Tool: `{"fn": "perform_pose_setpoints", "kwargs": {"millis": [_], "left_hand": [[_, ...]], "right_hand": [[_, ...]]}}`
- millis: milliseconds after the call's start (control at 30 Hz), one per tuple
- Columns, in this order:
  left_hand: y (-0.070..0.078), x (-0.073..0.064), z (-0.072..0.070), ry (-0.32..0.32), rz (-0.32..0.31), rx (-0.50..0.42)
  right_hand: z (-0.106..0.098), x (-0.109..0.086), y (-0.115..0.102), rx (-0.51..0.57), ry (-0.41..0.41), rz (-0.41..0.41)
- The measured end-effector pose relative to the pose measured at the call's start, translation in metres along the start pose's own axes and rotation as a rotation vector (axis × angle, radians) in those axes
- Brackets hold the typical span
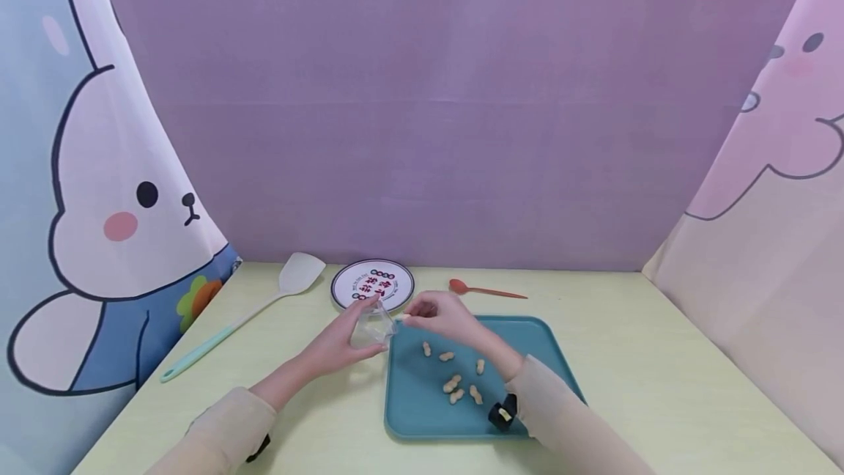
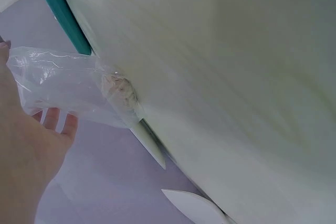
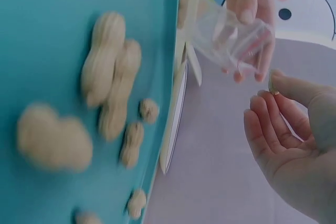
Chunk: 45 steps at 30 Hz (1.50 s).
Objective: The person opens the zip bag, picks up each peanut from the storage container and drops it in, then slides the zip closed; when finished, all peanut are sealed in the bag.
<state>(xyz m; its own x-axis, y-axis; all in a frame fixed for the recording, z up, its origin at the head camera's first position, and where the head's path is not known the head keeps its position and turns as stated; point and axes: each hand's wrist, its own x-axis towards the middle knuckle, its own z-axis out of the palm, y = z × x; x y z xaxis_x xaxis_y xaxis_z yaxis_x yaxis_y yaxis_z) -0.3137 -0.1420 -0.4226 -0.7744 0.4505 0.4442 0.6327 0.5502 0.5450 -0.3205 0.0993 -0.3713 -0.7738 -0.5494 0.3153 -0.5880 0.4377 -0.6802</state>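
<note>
My left hand [image 1: 343, 336] holds a clear plastic bag [image 2: 63, 85] by its upper part, with the mouth spread between thumb and fingers. At the bottom of the bag lie peanuts [image 2: 121, 90], blurred through the plastic. Close by the bag's mouth, my right hand [image 1: 443, 315] pinches a peanut [image 1: 404, 318] between thumb and fingertips, which mostly hide it. Several unshelled peanuts [image 3: 104, 59] lie scattered on the teal tray [image 1: 422, 416], beneath and in front of the right forearm.
A round white plate [image 1: 343, 288] with red lettering sits behind the bag. To the left lies a long spatula [image 1: 264, 306] with a pale green handle. A small red spoon [image 1: 488, 291] is behind the tray. Printed curtains [image 1: 422, 116] enclose the table [image 1: 659, 372].
</note>
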Motion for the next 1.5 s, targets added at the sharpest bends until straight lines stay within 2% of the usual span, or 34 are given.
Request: {"fn": "perform_pose_setpoints", "kwargs": {"millis": [367,700,900,1100,1267,1500], "left_hand": [[0.001,-0.001,-0.002,-0.005,-0.005,-0.002],[0.002,0.000,-0.002,-0.010,-0.011,-0.002],[0.001,0.001,-0.001,0.004,0.014,0.000],[0.000,0.000,-0.001,-0.002,0.007,0.000],[0.000,-0.001,0.000,-0.003,0.007,0.001],[0.003,-0.001,-0.001,-0.011,-0.012,0.012]], "right_hand": [[0.023,0.016,-0.013,-0.002,-0.007,0.027],[0.025,0.015,-0.012,-0.013,-0.015,0.032],[0.014,0.008,-0.007,-0.016,-0.029,0.011],[-0.004,-0.005,0.004,-0.026,-0.023,0.012],[-0.021,-0.021,0.014,-0.055,-0.033,0.042],[-0.041,-0.047,0.028,-0.079,-0.091,0.070]]}}
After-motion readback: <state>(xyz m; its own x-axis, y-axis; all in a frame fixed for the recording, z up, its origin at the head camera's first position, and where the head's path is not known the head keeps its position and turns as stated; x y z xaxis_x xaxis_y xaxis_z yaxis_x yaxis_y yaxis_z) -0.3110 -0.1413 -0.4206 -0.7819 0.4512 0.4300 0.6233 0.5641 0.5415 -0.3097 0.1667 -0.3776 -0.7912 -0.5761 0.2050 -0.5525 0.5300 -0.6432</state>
